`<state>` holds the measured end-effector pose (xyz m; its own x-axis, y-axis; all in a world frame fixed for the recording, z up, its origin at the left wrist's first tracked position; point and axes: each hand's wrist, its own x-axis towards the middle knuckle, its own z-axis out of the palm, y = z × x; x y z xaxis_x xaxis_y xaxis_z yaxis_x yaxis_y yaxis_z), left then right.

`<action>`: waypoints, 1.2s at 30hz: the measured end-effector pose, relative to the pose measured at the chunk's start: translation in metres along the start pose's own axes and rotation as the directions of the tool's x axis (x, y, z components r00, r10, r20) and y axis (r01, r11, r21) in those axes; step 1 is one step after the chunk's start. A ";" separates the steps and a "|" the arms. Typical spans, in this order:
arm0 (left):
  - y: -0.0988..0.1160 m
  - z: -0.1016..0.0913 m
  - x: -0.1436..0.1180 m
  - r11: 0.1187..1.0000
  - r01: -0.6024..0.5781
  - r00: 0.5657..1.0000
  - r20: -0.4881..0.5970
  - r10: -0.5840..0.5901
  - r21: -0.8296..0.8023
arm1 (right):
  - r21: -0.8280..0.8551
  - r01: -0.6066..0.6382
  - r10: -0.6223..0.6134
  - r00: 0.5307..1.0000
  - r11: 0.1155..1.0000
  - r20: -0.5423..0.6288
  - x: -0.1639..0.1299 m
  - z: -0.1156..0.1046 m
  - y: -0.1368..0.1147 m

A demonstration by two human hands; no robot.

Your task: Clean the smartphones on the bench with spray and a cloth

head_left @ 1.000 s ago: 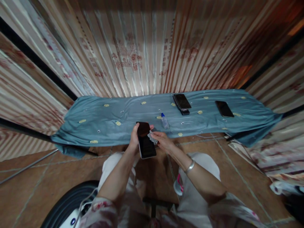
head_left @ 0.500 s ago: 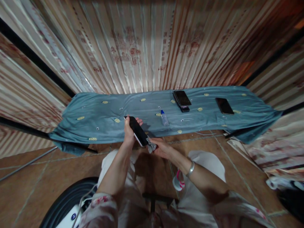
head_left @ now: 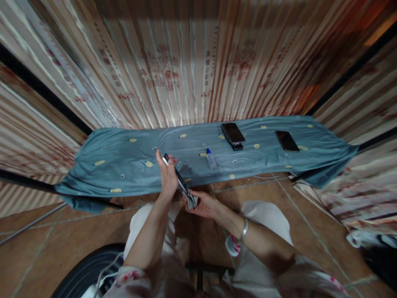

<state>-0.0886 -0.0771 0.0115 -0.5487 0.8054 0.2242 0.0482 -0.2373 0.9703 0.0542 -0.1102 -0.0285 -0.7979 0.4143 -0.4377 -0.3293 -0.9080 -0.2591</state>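
Note:
My left hand (head_left: 168,174) grips a dark smartphone (head_left: 180,178) by its upper end, the phone turned nearly edge-on so its pale side shows. In my right hand (head_left: 203,203) is a bunched grey cloth (head_left: 192,200), pressed against the phone's lower end. Both hands are above the near edge of a bench draped in blue-green cloth (head_left: 167,140). Just beyond them lies a small clear bottle with a blue cap (head_left: 211,159).
A stack of dark phones (head_left: 233,133) lies right of the bottle, and another phone (head_left: 287,141) lies farther right. Striped curtains (head_left: 186,62) hang behind the bench. Dark poles (head_left: 46,85) slant at both sides. A round black object (head_left: 89,265) stands at lower left.
The phone has turned from screen-up to nearly edge-on. My right hand and the cloth have shifted slightly left and down, still at its lower end.

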 end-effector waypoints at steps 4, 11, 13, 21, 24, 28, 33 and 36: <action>0.005 -0.001 -0.003 0.986 -0.090 0.996 0.000 0.091 0.141 | -0.031 -0.041 0.041 0.999 0.999 0.002 -0.005 0.004 0.003; 0.006 0.002 0.002 0.960 0.157 0.974 -0.123 -0.189 -0.232 | -0.377 -0.010 0.116 0.959 0.926 0.259 -0.035 0.022 -0.003; 0.009 0.002 0.005 0.873 0.284 0.925 -0.125 -0.358 -0.397 | -0.485 -0.008 0.177 0.937 0.874 0.302 -0.041 0.024 -0.007; 0.029 -0.003 0.001 0.422 0.590 0.699 0.174 -0.693 -0.689 | -0.700 0.141 0.065 0.964 0.700 0.259 -0.040 0.013 -0.014; 0.030 0.002 -0.001 0.386 0.608 0.685 0.214 -0.696 -0.694 | -0.581 0.222 -0.107 0.968 0.783 0.226 -0.042 0.010 -0.018; 0.027 0.017 0.000 0.397 0.616 0.687 0.217 -0.693 -0.681 | -0.369 0.339 -0.318 0.941 0.865 0.121 -0.045 0.004 -0.014; 0.021 0.040 -0.008 0.412 0.654 0.698 0.296 -0.652 -0.635 | -0.175 0.450 -0.476 0.867 0.876 -0.150 -0.051 -0.010 0.002; 0.019 0.053 -0.016 0.406 0.676 0.693 0.345 -0.633 -0.614 | -0.098 0.486 -0.494 0.834 0.869 -0.247 -0.058 -0.015 0.009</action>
<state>-0.0341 -0.0658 0.0312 -0.1231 0.8959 -0.4269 -0.8643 0.1146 0.4898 0.1051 -0.1420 -0.0180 -0.3776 0.8094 -0.4497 -0.6242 -0.5813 -0.5220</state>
